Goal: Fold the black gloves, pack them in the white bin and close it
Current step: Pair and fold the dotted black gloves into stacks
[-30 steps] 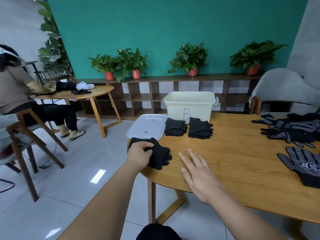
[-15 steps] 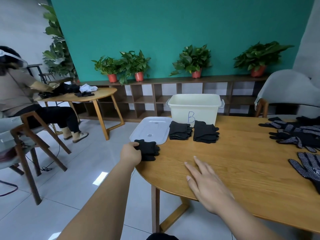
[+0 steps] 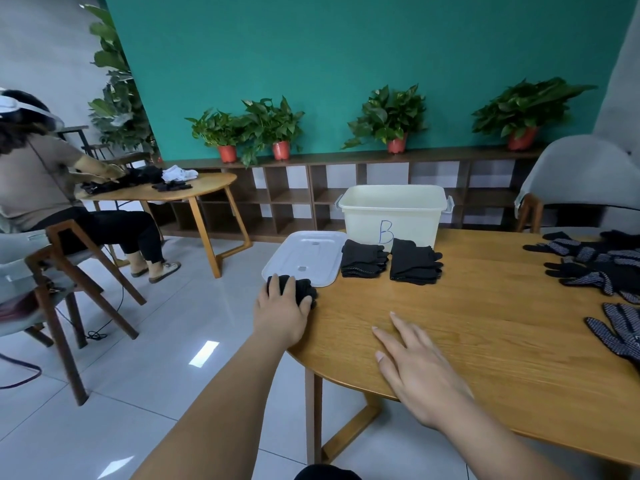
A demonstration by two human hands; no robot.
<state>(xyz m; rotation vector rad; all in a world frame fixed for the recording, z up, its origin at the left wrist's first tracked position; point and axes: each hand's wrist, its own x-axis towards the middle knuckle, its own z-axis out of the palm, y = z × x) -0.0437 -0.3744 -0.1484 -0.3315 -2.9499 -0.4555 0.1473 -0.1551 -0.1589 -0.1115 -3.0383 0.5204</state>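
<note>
A folded bundle of black knit gloves (image 3: pixel 305 294) sits at the round wooden table's (image 3: pixel 485 341) left edge, against the flat white plastic lid's (image 3: pixel 304 254) near rim. The left hand (image 3: pixel 280 313) grips it, fingers over the top, thumb at its side. Two folded black glove stacks (image 3: pixel 362 261) lie before the open white plastic bin (image 3: pixel 393 213). The right hand (image 3: pixel 419 370) lies flat near the front edge, fingers spread.

Bin (image 3: pixel 393 216) is sitting at the surface's (image 3: pixel 485 323) back, folded stacks (image 3: pixel 362 259) lying before it, lid (image 3: pixel 301 256) lying left of them, bundle (image 3: pixel 307 292) before the lid, loose gloves (image 3: pixel 595 265) sprawling right.
</note>
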